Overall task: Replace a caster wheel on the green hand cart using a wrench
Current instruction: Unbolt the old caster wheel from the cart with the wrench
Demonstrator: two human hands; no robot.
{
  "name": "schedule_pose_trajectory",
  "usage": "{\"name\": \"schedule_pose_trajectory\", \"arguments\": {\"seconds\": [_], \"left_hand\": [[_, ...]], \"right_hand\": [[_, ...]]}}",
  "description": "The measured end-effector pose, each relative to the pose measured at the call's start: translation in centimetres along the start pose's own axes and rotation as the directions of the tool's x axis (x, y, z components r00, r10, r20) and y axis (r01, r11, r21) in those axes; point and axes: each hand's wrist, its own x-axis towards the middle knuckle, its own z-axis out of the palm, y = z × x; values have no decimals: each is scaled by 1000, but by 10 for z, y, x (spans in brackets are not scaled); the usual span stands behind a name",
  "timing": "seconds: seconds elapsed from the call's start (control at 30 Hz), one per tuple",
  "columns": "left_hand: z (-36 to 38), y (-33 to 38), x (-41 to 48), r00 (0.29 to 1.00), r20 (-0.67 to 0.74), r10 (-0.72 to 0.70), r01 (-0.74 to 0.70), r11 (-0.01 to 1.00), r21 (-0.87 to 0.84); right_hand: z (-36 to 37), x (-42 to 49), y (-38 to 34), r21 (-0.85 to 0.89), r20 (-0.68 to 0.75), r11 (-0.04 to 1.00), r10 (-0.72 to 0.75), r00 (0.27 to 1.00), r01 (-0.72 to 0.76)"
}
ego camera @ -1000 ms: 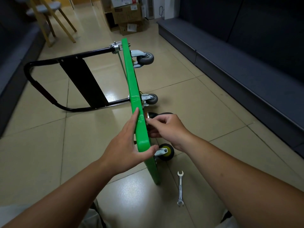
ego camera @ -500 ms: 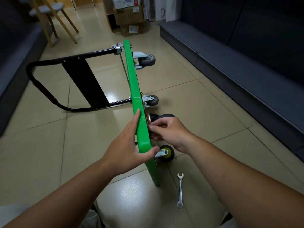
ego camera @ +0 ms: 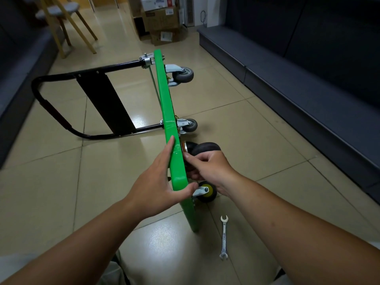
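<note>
The green hand cart (ego camera: 164,95) stands on its side edge on the tiled floor, its wheels pointing right. My left hand (ego camera: 158,182) holds the near end of the deck, fingers laid along its left face and thumb hooked round the corner. My right hand (ego camera: 209,165) is curled at the base of a black caster wheel (ego camera: 205,148) against the deck's underside; what the fingertips pinch there is hidden. Below it is a yellow-hubbed wheel (ego camera: 206,192) in a metal fork. A silver open-ended wrench (ego camera: 224,236) lies on the floor, near right.
Two grey casters (ego camera: 183,75) (ego camera: 190,125) stick out at the cart's far end. Its black handle (ego camera: 51,112) lies flat to the left. A dark raised platform (ego camera: 287,79) runs along the right. Cardboard boxes (ego camera: 160,19) and a wooden chair (ego camera: 61,23) stand at the back.
My right hand has shifted slightly lower and closer to the deck, so more of the black caster wheel shows above it. The left hand and the wrench have stayed put.
</note>
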Motion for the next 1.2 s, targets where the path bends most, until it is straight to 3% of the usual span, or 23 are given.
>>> {"name": "schedule_pose_trajectory", "arguments": {"seconds": [0.3, 0.57, 0.67, 0.83, 1.0, 1.1, 1.2], "left_hand": [[1, 0, 0, 1000, 9, -5, 5, 1000, -7], [1, 0, -2, 1000, -3, -15, 15, 999, 38], [8, 0, -2, 998, -53, -28, 35, 990, 140], [19, 5, -1, 989, -144, -25, 66, 957, 283], [20, 2, -2, 987, -157, -13, 44, 980, 196], [19, 2, -1, 986, -168, 6, 21, 987, 162], [20, 1, -2, 983, -180, 28, -1, 989, 146]], "right_hand": [[-10, 5, 8, -104, 38, 979, -172, 984, 175], [-31, -6, 26, -231, -43, 935, -286, 957, 269], [-47, 0, 58, -317, -108, 931, -223, 969, 179], [-57, 26, 140, -249, -353, 967, -47, 934, -45], [-53, 30, 231, -183, -605, 931, 148, 782, -317], [-54, 22, 272, -163, -646, 883, 241, 724, -439], [-65, 14, 299, -226, -625, 822, 290, 725, -523]]}}
